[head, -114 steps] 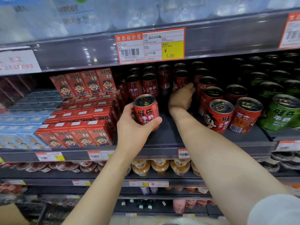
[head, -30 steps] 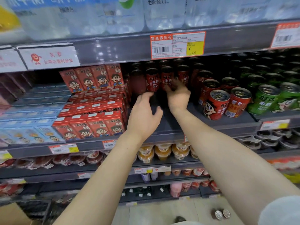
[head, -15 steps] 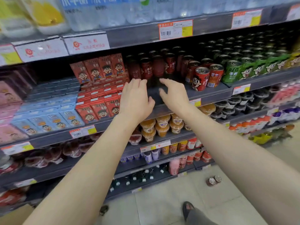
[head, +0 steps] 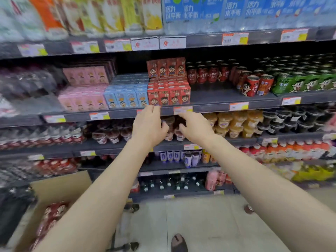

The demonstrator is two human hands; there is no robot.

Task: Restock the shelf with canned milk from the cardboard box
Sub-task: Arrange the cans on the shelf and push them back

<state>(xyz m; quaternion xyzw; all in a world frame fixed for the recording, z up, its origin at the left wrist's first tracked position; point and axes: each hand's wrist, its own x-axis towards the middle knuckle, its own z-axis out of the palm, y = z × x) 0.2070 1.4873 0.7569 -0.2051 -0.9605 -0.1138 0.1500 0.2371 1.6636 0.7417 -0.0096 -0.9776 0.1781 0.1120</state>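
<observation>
Red milk cans (head: 207,75) stand in rows at the back of the grey shelf (head: 212,100), with two more red cans (head: 257,85) near its front edge. A cardboard box (head: 54,190) at the lower left holds several red cans (head: 54,213). My left hand (head: 148,127) and my right hand (head: 195,127) hover empty, fingers relaxed, in front of the shelf edge and below the cans. The view is blurred.
Red, blue and pink milk cartons (head: 168,96) fill the shelf left of the cans; green cans (head: 301,82) sit to the right. Cups and bottles line the lower shelves. A loose can (head: 248,209) lies on the floor. My foot (head: 179,242) shows at the bottom.
The can held earlier now stands on the shelf. Both hands have drawn back from the shelf and dropped lower; the view has pulled back and swung left, revealing the cardboard box.
</observation>
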